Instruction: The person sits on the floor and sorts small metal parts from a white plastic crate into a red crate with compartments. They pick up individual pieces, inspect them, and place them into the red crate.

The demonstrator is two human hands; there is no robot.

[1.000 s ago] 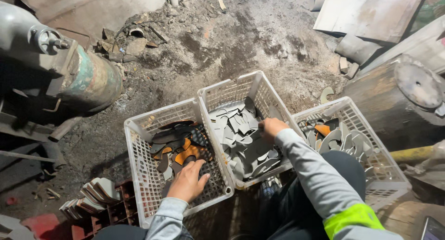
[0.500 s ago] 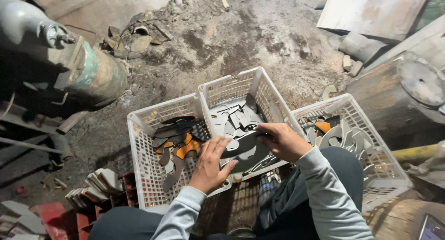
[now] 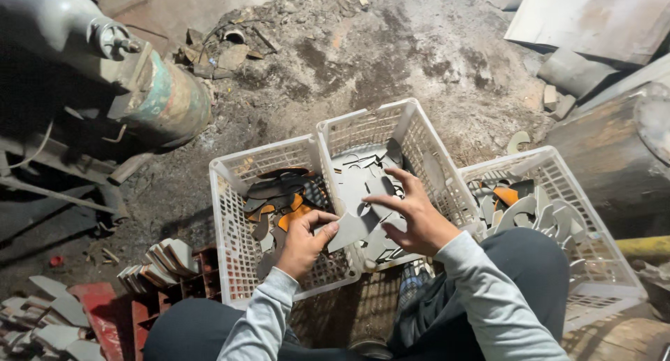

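Observation:
My left hand [image 3: 304, 241] grips a flat grey metal cut-out piece [image 3: 353, 226] over the gap between the left white plastic crate [image 3: 227, 214] and the middle white crate [image 3: 412, 134]. Just right of it, my right hand [image 3: 412, 218] touches the same piece with fingers spread, above the middle crate's pile of grey metal pieces [image 3: 366, 167]. The left crate holds dark and orange-rusted pieces [image 3: 279, 193]. A third white crate [image 3: 593, 242] on the right holds curved grey pieces and sits beside my right knee.
A large grey-green cylinder [image 3: 150, 96] lies at upper left over dark machinery. Stacked metal pieces [image 3: 164, 260] rest on a red frame at lower left. The dirt floor beyond the crates carries scrap; metal sheets [image 3: 586, 16] and a drum [image 3: 614, 152] stand at right.
My right hand came out of the middle crate and my left hand out of the left crate; both met over the crates' shared edge, holding a grey metal piece. The view tilted slightly.

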